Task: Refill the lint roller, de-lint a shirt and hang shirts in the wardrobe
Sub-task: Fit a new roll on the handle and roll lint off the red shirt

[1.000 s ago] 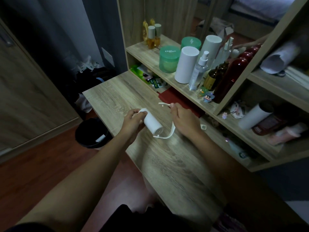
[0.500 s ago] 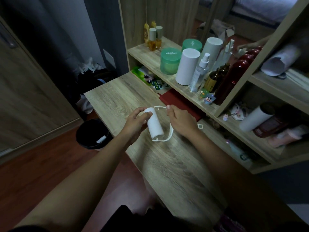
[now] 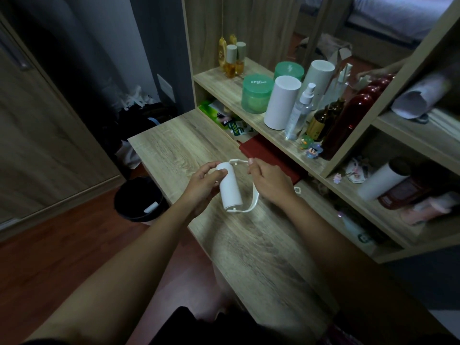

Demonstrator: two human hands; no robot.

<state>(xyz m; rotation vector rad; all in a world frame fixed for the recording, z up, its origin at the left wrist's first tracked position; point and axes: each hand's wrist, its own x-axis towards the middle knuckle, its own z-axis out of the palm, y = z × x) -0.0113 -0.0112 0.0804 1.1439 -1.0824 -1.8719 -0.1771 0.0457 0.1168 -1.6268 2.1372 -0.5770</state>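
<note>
The left hand had its fingers curled round the upper part of the white refill roll. The right hand pinched the top end of the thin white roller frame between thumb and finger. The frame's lower end touched the bottom of the roll, and both were held just above the middle of the table.

Close behind the right hand lay a dark red flat case, partly under the low shelf. On that shelf stood a green jar, a white cylinder, a clear spray bottle and a tall red bottle, all very near one another. A small white plastic piece lay on the table just beside the right wrist.

The shelf unit closed the whole right side of the table. The left edge of the table was open, and just below it on the red-brown floor stood a black bin. The far left corner and the near part of the table were bare wood. A wooden door stood further to the left, well apart from the hands.
</note>
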